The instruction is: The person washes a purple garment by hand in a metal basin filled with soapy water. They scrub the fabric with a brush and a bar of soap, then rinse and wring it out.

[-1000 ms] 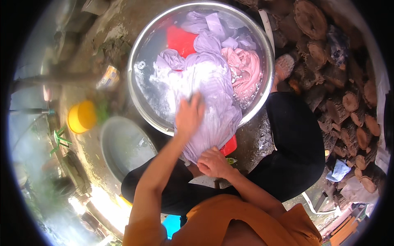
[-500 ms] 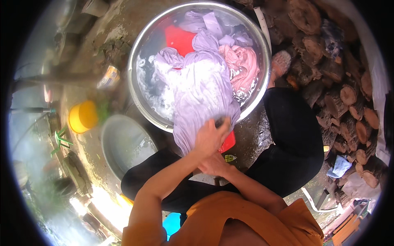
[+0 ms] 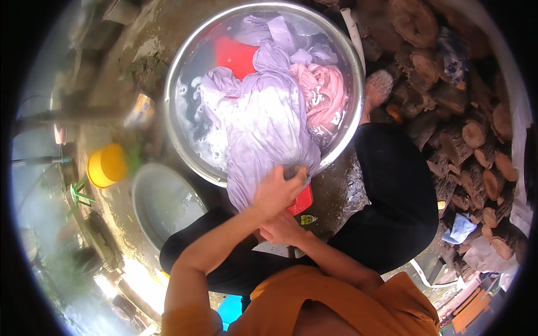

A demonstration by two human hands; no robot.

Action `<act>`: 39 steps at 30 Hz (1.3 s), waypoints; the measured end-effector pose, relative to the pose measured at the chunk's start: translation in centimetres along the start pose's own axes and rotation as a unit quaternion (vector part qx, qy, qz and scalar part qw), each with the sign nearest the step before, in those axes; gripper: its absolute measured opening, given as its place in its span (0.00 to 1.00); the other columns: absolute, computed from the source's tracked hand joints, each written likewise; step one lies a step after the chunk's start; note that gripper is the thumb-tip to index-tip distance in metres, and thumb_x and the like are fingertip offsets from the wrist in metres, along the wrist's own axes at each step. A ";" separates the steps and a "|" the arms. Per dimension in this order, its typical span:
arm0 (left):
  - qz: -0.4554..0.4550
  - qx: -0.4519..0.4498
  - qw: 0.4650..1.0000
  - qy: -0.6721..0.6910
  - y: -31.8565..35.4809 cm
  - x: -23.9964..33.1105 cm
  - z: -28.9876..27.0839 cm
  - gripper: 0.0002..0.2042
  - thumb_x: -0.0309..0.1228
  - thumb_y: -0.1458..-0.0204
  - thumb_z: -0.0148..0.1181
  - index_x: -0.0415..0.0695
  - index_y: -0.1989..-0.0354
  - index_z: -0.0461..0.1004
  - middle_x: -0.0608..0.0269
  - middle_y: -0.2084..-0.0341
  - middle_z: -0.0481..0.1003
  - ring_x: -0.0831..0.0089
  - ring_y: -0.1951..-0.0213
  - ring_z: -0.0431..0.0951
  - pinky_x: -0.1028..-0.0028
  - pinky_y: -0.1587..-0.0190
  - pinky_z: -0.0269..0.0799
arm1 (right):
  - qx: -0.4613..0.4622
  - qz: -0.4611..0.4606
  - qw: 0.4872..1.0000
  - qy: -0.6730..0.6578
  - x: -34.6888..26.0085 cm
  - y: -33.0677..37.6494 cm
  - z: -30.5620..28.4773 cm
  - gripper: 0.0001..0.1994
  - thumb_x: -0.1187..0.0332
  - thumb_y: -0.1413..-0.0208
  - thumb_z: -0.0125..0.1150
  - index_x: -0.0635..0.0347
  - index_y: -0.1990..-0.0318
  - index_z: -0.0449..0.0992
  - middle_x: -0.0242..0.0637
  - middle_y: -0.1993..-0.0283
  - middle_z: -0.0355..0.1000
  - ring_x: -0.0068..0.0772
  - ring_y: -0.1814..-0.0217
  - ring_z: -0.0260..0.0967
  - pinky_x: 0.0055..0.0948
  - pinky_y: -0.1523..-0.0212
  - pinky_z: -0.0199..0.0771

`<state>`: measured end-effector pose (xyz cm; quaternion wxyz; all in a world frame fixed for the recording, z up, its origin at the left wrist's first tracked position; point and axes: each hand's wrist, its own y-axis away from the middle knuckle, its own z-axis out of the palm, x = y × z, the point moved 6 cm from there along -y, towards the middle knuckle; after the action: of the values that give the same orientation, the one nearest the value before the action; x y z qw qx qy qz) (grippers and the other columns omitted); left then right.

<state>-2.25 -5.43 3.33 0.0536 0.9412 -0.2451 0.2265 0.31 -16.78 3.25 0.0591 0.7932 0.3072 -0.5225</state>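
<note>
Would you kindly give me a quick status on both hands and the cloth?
Left hand gripping lilac cloth at the basin rim. Right hand beneath it, grip unclear. Pink cloth beside in the water; nothing blocking.

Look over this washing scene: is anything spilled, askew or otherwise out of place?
The lilac cloth hangs over the near rim of the metal basin, half out of the soapy water, gripped by the left hand. The ground beside the basin looks wet.

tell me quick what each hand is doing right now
Left hand: closed on the lilac wet cloth at the basin's near rim.
Right hand: under the left, grip cannot be told.
</note>
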 end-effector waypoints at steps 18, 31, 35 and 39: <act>-0.314 0.031 0.944 -0.095 -3.1 -14.0 -3.7 0.23 0.42 0.44 0.58 0.58 0.38 0.65 0.41 0.56 0.67 0.45 0.59 0.76 0.53 0.61 0.75 | -0.062 0.041 0.997 -0.003 -0.1 -1.1 0.4 0.05 0.71 0.62 0.60 0.53 0.75 0.70 0.33 0.74 0.64 0.39 0.66 0.66 0.37 0.60 0.60; -0.415 0.079 0.906 -0.017 2.0 -16.9 -4.3 0.23 0.46 0.42 0.55 0.60 0.38 0.66 0.41 0.55 0.67 0.43 0.59 0.76 0.51 0.57 0.74 | -0.061 0.116 0.984 -0.119 1.5 -0.6 -0.4 0.05 0.73 0.61 0.59 0.55 0.73 0.73 0.33 0.72 0.68 0.38 0.67 0.65 0.36 0.62 0.59; -0.479 0.182 0.855 -0.081 1.9 -24.5 -6.0 0.23 0.46 0.41 0.53 0.56 0.38 0.65 0.41 0.55 0.68 0.43 0.58 0.76 0.53 0.55 0.73 | -0.023 0.085 0.996 -0.024 -0.4 -1.1 -3.9 0.09 0.72 0.57 0.60 0.56 0.65 0.75 0.36 0.64 0.71 0.43 0.59 0.66 0.41 0.56 0.62; -0.511 0.078 0.823 0.236 9.5 -29.4 -0.1 0.24 0.43 0.40 0.53 0.47 0.38 0.65 0.42 0.51 0.71 0.51 0.50 0.75 0.59 0.53 0.73 | -0.014 0.108 0.989 0.101 -0.5 -1.4 -5.5 0.10 0.70 0.51 0.61 0.57 0.60 0.75 0.39 0.57 0.69 0.45 0.53 0.64 0.45 0.52 0.63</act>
<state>-29.74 -0.83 -9.99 0.1443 0.8502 0.3102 0.4002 3.79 -13.55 6.46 0.0954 0.8696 0.2314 -0.4257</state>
